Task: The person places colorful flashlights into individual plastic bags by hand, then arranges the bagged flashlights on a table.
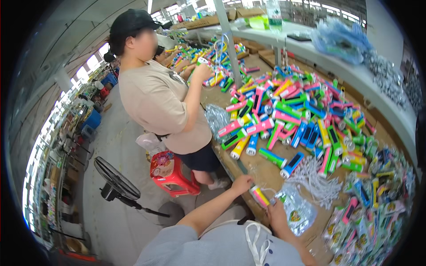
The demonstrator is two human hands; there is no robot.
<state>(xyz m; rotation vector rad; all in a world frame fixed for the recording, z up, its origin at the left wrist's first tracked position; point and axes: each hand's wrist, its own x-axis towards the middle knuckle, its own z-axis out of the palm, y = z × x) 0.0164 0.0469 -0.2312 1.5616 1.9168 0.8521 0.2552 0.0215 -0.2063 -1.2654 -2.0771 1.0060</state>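
Observation:
A small yellow and pink flashlight (260, 197) is held low over the table's near edge. My right hand (277, 215) grips its lower end. At its other end the fingers of my left hand (242, 184) are pinched together; whether they hold the flashlight's tip or a thin cord there is too small to tell. A pale cord curves beside the flashlight. Just right of it, next to my right hand, lies a clear plastic bag (298, 212) with a printed patch. Beyond that is a bundle of white cords (317, 179).
A large heap of colourful flashlights (284, 111) covers the table (262, 170). Bagged flashlights (368, 221) pile up at right, below a raised shelf (306, 48). At left stand a co-worker (155, 93) holding a flashlight, a red stool (175, 175) and a black fan (116, 179).

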